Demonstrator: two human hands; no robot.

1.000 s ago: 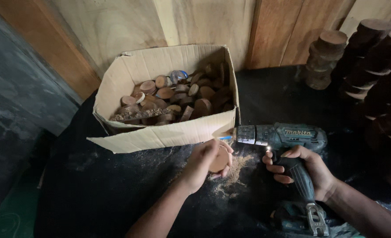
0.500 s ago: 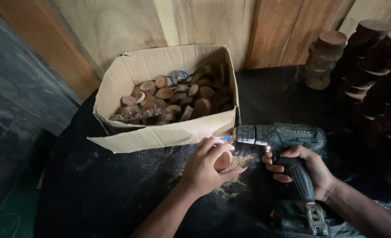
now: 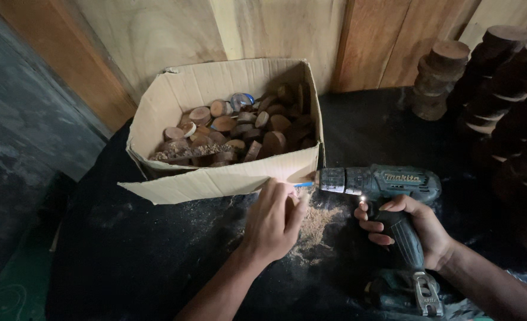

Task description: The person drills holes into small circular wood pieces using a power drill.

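A cordless drill [image 3: 382, 190] lies level in the lower right of the frame, its chuck pointing left toward the middle. The right hand [image 3: 415, 226] is wrapped tight around the drill's grip, with the battery pack below it near the bottom edge. Just left of the chuck, the left hand [image 3: 275, 217] is curled at the drill's tip; whatever it pinches there is hidden by the fingers, so what it holds cannot be told. A patch of pale sawdust [image 3: 317, 223] is spread on the black table cover [image 3: 127, 261] between the two hands.

Behind the left hand, in the upper middle, stands an open cardboard box [image 3: 216, 178] with its front flap folded down, filled with round wooden slices [image 3: 240, 128]. Stacks of dark wooden discs [image 3: 501, 101] rise along the right edge. Wooden planks [image 3: 275, 30] form the wall at the top.
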